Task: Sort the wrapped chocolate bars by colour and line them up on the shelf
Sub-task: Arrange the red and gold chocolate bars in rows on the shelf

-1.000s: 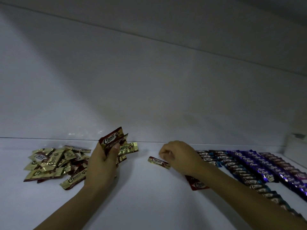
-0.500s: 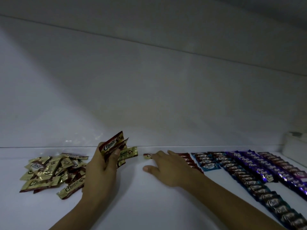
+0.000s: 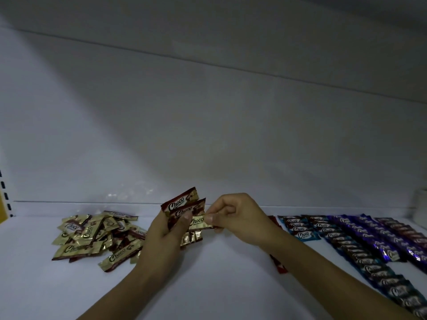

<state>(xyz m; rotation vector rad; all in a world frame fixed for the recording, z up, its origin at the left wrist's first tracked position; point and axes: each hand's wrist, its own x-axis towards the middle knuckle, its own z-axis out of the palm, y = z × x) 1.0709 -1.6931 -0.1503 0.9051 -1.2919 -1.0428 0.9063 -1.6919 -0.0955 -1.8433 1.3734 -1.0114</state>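
Although the light is dim, a loose heap of gold-wrapped bars shows plainly on the white shelf, just outside the left hand, with a few bars touching its wrist side. That hand stands upright with its fingers curled round a small fan of red bars, the thumb pressed across their fronts so the printed faces look toward the camera. More foil wrappers show just under its thumb; whether it holds them too is unclear. Close against it on the inner side, the right hand has its fingers bent, and its thumb and forefinger pinch one end of a single gold bar, which lies level between the two hands and touches the red fan. Under the right wrist and forearm runs a row of red bars, mostly hidden. Beyond the right forearm, outward, lie neat overlapping rows: a short run of teal bars, then a long row of dark bars with blue edges, then purple bars, and last a maroon row.
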